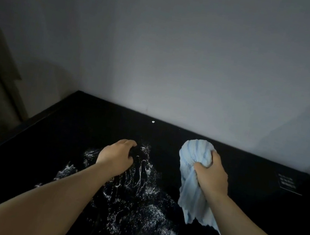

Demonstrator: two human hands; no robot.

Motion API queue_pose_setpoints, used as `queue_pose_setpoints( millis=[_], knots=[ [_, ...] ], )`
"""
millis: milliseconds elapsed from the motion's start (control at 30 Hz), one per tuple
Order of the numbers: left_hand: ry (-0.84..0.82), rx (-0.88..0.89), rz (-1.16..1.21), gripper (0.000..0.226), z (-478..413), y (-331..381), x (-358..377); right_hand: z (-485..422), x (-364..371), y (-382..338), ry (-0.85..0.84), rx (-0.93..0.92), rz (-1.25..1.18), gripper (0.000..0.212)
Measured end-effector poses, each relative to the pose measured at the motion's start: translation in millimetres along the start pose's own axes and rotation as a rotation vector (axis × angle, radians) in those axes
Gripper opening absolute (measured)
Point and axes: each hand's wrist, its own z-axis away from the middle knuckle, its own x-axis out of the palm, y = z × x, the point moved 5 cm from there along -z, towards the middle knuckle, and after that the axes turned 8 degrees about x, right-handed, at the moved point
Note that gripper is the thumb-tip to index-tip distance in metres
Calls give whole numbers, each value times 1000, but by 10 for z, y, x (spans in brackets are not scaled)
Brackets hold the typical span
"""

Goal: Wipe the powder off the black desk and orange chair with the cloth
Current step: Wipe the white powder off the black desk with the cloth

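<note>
Gripping the bunched pale-blue cloth (193,162) at centre right of the frame, the right hand (211,177) curls fingers and thumb tight round it, its tail hanging toward the lower right. White powder (135,206) is smeared across the lower middle of the black desk (88,118). The left hand (117,156) sits at the patch's upper edge, fingers curled under, holding nothing I can see. Best play now: flatten the cloth, land it beyond the powder and draw it in with overlapping strokes — light pressure, so the powder gathers rather than scatters. The orange chair isn't in view.
</note>
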Motion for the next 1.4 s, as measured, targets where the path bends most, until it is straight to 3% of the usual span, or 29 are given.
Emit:
queue_pose_setpoints(
  millis=[300, 467, 633, 700, 800, 900, 1100, 1200, 1267, 1333, 1400],
  knots=[
    [-134, -117, -184, 63, -881, -144, 543, -1169, 206, -54, 58, -27, 151, 56],
    [-163, -196, -293, 64, -1322, -335, 734, -1779, 489, 6, 25, 54, 492, 65],
    [-178, -264, -292, 64, -1583, -612, 883, -1919, 1096, 158, -95, -26, 792, 99],
    [-194, -344, -241, 66, -1638, -746, 923, -2007, 1202, 102, -59, -120, 748, 94],
    [-257, -503, -147, 70, -1638, -944, 1017, -2276, 1247, -3, 6, -100, 615, 82],
    [-258, -474, -175, 66, -1640, -1061, 1045, -2418, 1421, -128, 38, -118, 648, 72],
    [-271, -387, -178, 59, -1704, -1196, 965, -2209, 1600, -323, -50, -393, 742, 59],
    [-272, -364, -188, 61, -1668, -1214, 979, -1689, 1723, -424, -261, -681, 419, 42],
    [-276, -359, -184, 66, -1668, -1225, 960, -1605, 1687, -561, -382, -685, 85, 34],
    [-255, -369, -160, 77, -1682, -1228, 921, -1875, 1629, -777, -273, -657, -28, 40],
    [-243, -379, -128, 86, -1703, -1232, 894, -2235, 1685, -994, -184, -658, 103, 44]
  ],
)
